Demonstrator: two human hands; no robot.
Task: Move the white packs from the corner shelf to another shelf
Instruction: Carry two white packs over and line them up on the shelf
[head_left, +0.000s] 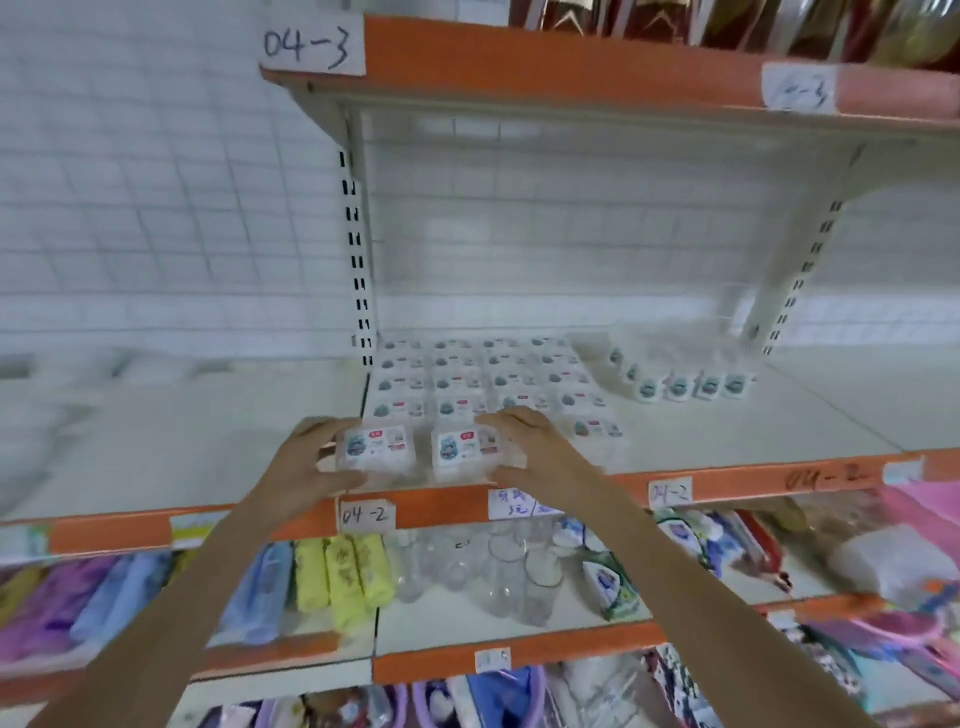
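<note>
Two white packs sit at the front edge of the shelf (727, 431) labelled 04-2. My left hand (306, 457) grips the left pack (375, 448) from its left side, fingers over the top and thumb at the front. My right hand (524, 441) grips the right pack (462, 453) from its right side in the same way. Behind them several more white packs (488, 382) lie flat in rows. A further row of white packs (685, 387) stands on edge to the right.
An orange-edged upper shelf (571, 67) labelled 04-3 hangs overhead. A slotted upright (358, 260) separates this bay from the bare corner shelf (171, 441) on the left. Clear glasses (498, 571), yellow rolls (343, 577) and coloured goods fill the lower shelves.
</note>
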